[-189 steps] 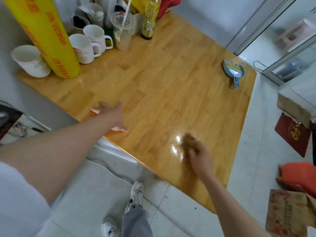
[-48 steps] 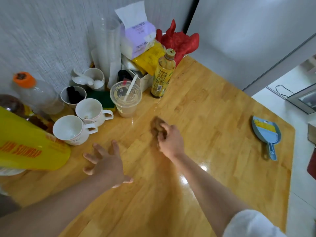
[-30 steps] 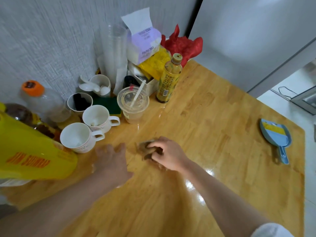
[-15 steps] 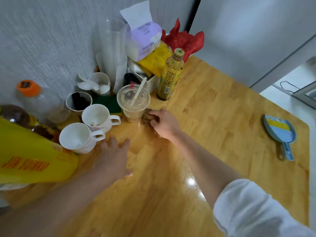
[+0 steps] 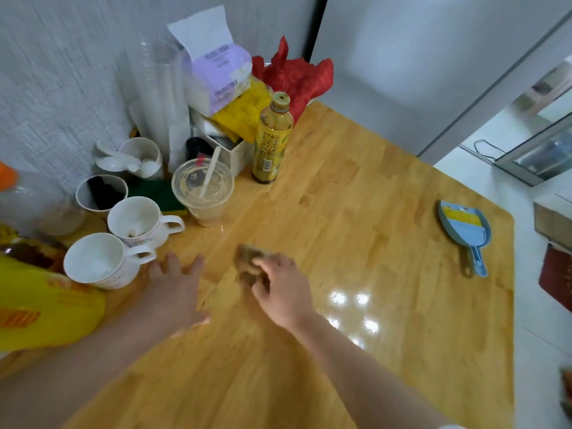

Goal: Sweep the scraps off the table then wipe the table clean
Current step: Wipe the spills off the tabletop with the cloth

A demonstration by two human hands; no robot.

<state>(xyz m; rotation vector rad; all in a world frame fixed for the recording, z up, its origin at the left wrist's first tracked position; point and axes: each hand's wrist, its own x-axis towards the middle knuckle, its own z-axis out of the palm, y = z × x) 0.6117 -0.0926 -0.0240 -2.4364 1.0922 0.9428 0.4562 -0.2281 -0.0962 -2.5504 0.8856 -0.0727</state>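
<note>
**Inspector:** Item 1, the cloth (image 5: 247,261). Location?

**Assessor:** A small brown wad on the wooden worktop (image 5: 356,212), near the middle, pressed down under the right hand (image 5: 280,287). The fingers are curled over its top and near side and closed on it. It is motion-blurred, so the exact finger placement cannot be read.

**Inspector:** Handling?

**Assessor:** In my judgement soft, light and limp, probably damp, since the surface beside it shines. It should fold rather than resist. Best held bunched from above with the palm bearing down, so the whole underside drags flat. A pinch at 1 corner would let it trail.

**Inspector:** The other hand?

**Assessor:** The left hand (image 5: 178,292) is spread open, palm down on the worktop just left of the cloth. It holds nothing.

**Inspector:** Surroundings?

**Assessor:** 2 white mugs (image 5: 123,239) stand close beyond the left hand, and a clear plastic cup (image 5: 202,193) with a stick stands behind them. The cup looks light and easy to tip. A yellow bottle (image 5: 272,140) stands further back. A blue dustpan (image 5: 464,227) lies well apart at the right edge.
</note>
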